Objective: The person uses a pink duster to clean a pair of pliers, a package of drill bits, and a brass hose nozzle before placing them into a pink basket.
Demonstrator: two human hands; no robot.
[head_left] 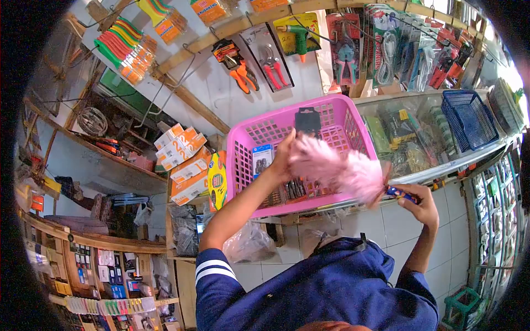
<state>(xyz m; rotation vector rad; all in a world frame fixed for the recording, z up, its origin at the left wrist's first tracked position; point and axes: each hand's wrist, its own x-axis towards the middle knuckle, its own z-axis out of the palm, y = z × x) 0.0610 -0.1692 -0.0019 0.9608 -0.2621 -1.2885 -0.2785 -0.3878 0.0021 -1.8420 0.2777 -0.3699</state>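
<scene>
My right hand (420,205) is closed around the dark blue handle (402,194) of a fluffy pink duster (345,166). The duster's head stretches left over the pink plastic basket (298,211), blurred at its right end. My left hand (284,156) is over the basket, at the tip of the duster, its fingers partly hidden. It grips a black hang-tab package (307,121), whose lower part the duster covers. Inside the basket lie a blue-and-white carded pack (263,159) and several small packaged items (298,188).
Orange-and-white boxes (185,160) and a yellow pack (217,179) stand left of the basket. A glass display case (408,138) with a dark blue basket (468,120) is to the right. Carded pliers (238,66) and paintbrushes (126,49) hang above. A green stool (462,306) stands lower right.
</scene>
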